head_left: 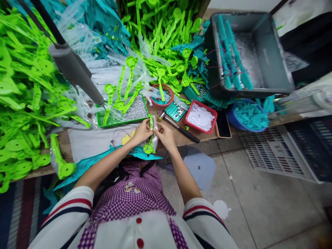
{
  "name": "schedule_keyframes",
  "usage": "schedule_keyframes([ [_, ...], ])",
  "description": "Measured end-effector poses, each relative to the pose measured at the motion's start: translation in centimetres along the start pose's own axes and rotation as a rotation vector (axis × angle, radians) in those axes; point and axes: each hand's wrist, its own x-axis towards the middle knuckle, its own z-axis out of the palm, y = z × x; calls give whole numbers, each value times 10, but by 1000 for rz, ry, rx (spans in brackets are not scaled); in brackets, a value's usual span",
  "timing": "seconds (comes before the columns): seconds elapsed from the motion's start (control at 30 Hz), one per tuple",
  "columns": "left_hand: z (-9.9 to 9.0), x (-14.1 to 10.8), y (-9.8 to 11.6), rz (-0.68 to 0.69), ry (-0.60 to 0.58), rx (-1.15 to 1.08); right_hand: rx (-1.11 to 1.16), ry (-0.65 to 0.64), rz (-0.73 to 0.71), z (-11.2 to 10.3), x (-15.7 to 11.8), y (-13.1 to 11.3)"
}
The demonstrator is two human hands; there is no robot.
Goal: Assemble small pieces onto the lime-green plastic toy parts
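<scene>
My left hand (pixel 143 132) is closed on a bright green plastic part (pixel 148 148), long and narrow with a round disc at its lower end. Against its right side lies a clear plastic piece (pixel 155 141), pinched in the fingers of my right hand (pixel 166 135). The two pieces are held together above the table's front edge. Below them a flat teal part (pixel 144 154) rests at my lap. Just beyond my hands is a green tray (pixel 100 121) of small silvery screws. To the right, a hammer (pixel 178 127) with a black handle lies on the table.
A grey electric screwdriver (pixel 75 71) hangs at the left. Piles of green parts (pixel 23 86) crowd the left and back. Right of the hammer stand a red basket (pixel 200 128) of white pieces, a phone (pixel 223 124), a blue bowl (pixel 247 128) and a grey bin (pixel 269 58).
</scene>
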Motion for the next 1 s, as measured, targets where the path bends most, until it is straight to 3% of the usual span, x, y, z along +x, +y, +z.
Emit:
schedule_keyframes([
  [0.13, 0, 3, -2, -12, -30, 3, 78, -15, -7, 0, 0, 9],
  [0.43, -1, 12, -13, 1, -146, -18, 100, -199, -97, -8, 18, 18],
  [0.77, -7, 7, -14, 49, -314, -98, -39, -222, -61, -11, 23, 10],
  [1.0, -2, 5, -12, 19, -180, -46, -417, -286, -155, -24, 26, -10],
])
